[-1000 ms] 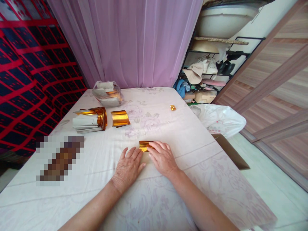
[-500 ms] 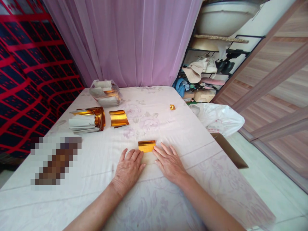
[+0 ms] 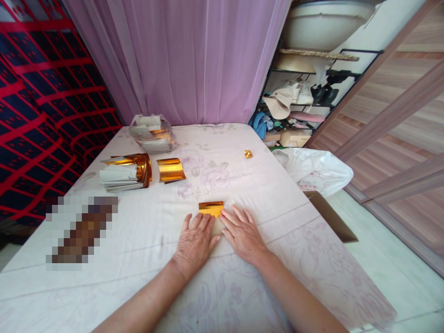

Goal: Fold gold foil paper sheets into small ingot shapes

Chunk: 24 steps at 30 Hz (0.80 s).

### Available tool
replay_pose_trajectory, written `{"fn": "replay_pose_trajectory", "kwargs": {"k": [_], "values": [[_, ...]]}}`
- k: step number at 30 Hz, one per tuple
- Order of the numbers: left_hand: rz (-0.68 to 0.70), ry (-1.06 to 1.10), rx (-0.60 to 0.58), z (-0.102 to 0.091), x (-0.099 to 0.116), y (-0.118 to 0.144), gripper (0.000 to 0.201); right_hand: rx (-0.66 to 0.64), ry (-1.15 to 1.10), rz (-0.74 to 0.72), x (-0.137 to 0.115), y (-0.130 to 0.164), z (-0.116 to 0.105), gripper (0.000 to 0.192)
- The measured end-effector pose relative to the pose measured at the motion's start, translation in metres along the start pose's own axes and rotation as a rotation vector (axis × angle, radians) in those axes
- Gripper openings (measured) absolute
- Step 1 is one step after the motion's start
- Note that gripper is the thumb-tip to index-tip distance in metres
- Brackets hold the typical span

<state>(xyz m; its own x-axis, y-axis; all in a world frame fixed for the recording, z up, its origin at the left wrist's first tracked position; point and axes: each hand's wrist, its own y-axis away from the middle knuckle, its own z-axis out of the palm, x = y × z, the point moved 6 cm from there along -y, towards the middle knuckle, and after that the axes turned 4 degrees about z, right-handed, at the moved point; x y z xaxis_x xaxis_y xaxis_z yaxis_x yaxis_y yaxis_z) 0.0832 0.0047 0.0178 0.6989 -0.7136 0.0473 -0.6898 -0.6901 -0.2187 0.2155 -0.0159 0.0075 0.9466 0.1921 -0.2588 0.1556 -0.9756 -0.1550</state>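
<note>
A small sheet of gold foil paper lies flat in front of me, its near edge partly under my fingers. My left hand rests flat on it, fingertips on the lower edge, fingers stretched out. Beside it, my right hand lies with spread fingers and touches the sheet's right end. Farther off to the left are a short stack of gold foil sheets and a thick bundle of curled foil paper with pale backs. A small folded gold piece sits toward the far right of the table.
The table wears a pale floral cloth. A clear bag of papers stands at its far left corner. A white plastic bag and a cardboard piece are off its right edge, near a loaded shelf rack. A purple curtain hangs behind.
My left hand has slid to the right along the near edge of the gold sheet, closer to my right hand. The right hand has stayed nearly in place.
</note>
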Motion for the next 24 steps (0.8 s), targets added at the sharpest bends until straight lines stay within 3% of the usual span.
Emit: {"fn": "replay_pose_trajectory", "kwargs": {"k": [10, 17, 20, 24], "values": [[-0.051, -0.022, 0.014, -0.006, -0.030, 0.025, 0.036, 0.002, -0.018, 0.014, 0.000, 0.000, -0.001, 0.035], [-0.072, 0.061, -0.033, -0.024, -0.045, -0.002, 0.026, 0.044, -0.041, -0.014, -0.002, -0.009, -0.008, 0.027], [-0.211, 0.092, -0.020, -0.024, -0.060, -0.014, 0.021, 0.071, -0.048, -0.042, -0.001, -0.020, -0.012, 0.018], [-0.361, 0.134, 0.002, -0.010, -0.069, -0.019, 0.040, 0.125, -0.124, -0.008, 0.009, -0.031, -0.009, 0.013]]}}
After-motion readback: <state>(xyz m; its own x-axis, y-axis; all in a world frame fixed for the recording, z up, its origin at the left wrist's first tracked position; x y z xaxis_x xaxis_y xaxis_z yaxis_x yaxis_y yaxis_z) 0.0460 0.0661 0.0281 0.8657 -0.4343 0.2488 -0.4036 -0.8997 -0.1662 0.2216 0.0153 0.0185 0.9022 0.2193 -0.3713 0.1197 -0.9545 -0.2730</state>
